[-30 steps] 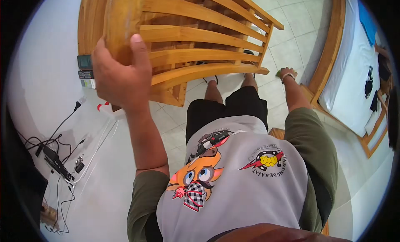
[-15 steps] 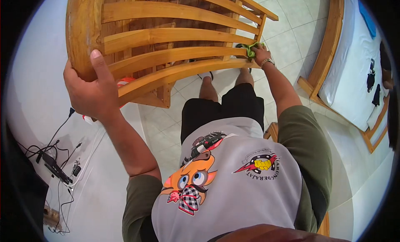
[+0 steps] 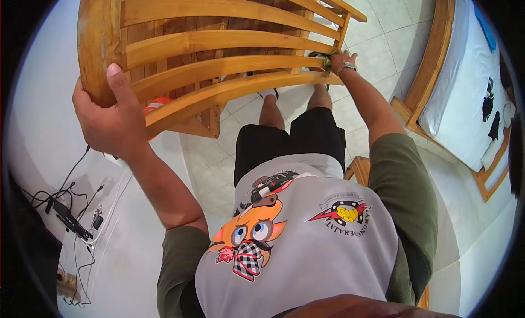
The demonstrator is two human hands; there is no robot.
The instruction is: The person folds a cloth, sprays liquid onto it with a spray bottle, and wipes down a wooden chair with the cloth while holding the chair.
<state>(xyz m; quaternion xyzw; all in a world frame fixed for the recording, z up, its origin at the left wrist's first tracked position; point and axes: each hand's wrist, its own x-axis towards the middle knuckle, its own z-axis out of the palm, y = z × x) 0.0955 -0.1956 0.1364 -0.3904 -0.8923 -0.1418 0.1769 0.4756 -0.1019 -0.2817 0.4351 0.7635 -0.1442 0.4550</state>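
Observation:
A slatted piece of wooden furniture (image 3: 202,40), with long curved slats, fills the top of the view. My left hand (image 3: 112,121) wraps around the end of its thick wooden rail (image 3: 100,41), thumb on the upper face. At the far end of the slats, my right hand (image 3: 343,62) presses a green cloth (image 3: 327,61) against the wood near the lower slats. Part of the cloth is hidden behind the slat and under my fingers. An orange-red thing (image 3: 157,103) shows partly behind the slats beside my left hand.
A wooden bed frame with a white mattress (image 3: 456,93) stands at the right, with dark items on it. Black cables and a power strip (image 3: 71,219) lie at the left. A wooden corner (image 3: 358,170) shows beside my right hip, above the tiled floor (image 3: 383,28).
My left hand and the furniture's left end appear slightly further left. My right hand has shifted a little up and left with the cloth, its fingers now more spread.

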